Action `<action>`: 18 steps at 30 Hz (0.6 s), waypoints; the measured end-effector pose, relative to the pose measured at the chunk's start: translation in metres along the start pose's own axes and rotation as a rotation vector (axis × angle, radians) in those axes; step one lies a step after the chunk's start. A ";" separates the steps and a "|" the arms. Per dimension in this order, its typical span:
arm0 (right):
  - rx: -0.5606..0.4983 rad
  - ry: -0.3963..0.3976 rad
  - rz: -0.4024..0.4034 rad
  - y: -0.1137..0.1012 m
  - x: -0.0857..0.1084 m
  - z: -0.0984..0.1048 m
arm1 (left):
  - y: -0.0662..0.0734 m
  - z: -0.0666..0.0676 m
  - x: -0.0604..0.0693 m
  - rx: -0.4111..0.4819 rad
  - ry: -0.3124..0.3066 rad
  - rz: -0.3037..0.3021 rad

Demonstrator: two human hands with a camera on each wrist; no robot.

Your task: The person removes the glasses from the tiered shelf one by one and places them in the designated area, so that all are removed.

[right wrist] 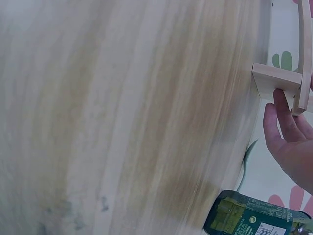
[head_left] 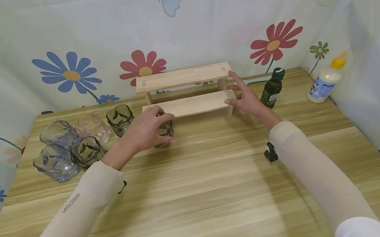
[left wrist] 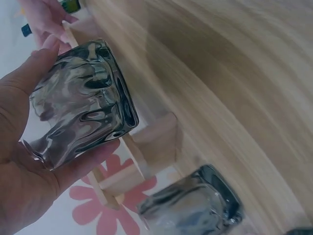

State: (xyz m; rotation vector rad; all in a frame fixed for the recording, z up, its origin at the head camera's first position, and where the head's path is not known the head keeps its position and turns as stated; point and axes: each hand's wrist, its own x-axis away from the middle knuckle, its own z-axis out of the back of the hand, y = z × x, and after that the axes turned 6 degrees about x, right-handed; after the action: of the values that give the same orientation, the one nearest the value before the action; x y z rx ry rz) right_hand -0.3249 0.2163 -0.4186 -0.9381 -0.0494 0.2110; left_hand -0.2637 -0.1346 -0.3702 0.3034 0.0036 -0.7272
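Observation:
My left hand (head_left: 142,131) grips a dark grey-tinted drinking glass (left wrist: 83,103) with wavy sides, thumb on one side and fingers on the other. In the head view this glass is in front of the left end of a two-tier wooden rack (head_left: 183,78), partly covered by the hand. At the rack's right end is my right hand (head_left: 248,100), its fingers spread. One fingertip touches the upper board's corner, and the thumb lies at the lower board (head_left: 191,105). Seen from the right wrist, the fairly straight fingers (right wrist: 284,120) touch the rack's end support (right wrist: 274,78).
Left of the rack stand several more tinted glasses: dark grey (head_left: 120,120), pink (head_left: 94,129), bluish (head_left: 54,163). A green bottle (head_left: 272,89) stands right of the right hand, and a white bottle with yellow cap (head_left: 323,84) farther right. Flowered cloth (head_left: 197,28) hangs behind the table.

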 end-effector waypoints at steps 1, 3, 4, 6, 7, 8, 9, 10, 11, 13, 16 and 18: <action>0.001 0.000 -0.001 0.000 0.000 0.000 | -0.002 0.000 0.003 -0.002 0.000 0.008; 0.002 -0.001 -0.002 0.000 -0.001 0.001 | -0.005 0.000 0.009 -0.003 0.000 0.025; 0.002 0.000 -0.002 -0.001 0.000 0.001 | -0.007 0.000 0.011 -0.001 0.000 0.031; 0.005 0.001 0.003 -0.001 -0.001 0.001 | -0.011 0.000 0.017 0.004 0.005 0.038; 0.004 0.003 0.005 -0.001 -0.001 0.001 | -0.012 0.000 0.019 0.005 0.007 0.041; 0.003 0.005 0.007 -0.001 -0.001 0.001 | -0.015 0.000 0.021 0.006 0.007 0.046; 0.001 0.007 0.007 -0.001 0.000 0.001 | -0.017 0.000 0.024 0.011 0.005 0.051; 0.005 0.008 0.011 -0.001 0.000 0.001 | -0.019 0.000 0.026 0.019 0.002 0.060; 0.009 0.010 0.015 0.000 -0.001 0.001 | -0.021 -0.001 0.028 0.025 -0.003 0.068; 0.017 0.013 0.024 0.000 -0.001 0.000 | -0.025 -0.002 0.032 0.034 -0.013 0.081; 0.027 0.014 0.039 0.002 -0.002 0.000 | -0.031 -0.003 0.038 0.054 -0.023 0.094; 0.027 0.014 0.041 0.002 -0.001 0.000 | -0.035 -0.004 0.042 0.066 -0.024 0.094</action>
State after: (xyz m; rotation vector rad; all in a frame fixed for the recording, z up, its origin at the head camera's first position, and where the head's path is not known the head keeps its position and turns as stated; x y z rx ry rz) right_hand -0.3260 0.2169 -0.4199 -0.9144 -0.0146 0.2422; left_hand -0.2544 -0.1856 -0.3883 0.3551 -0.0572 -0.6386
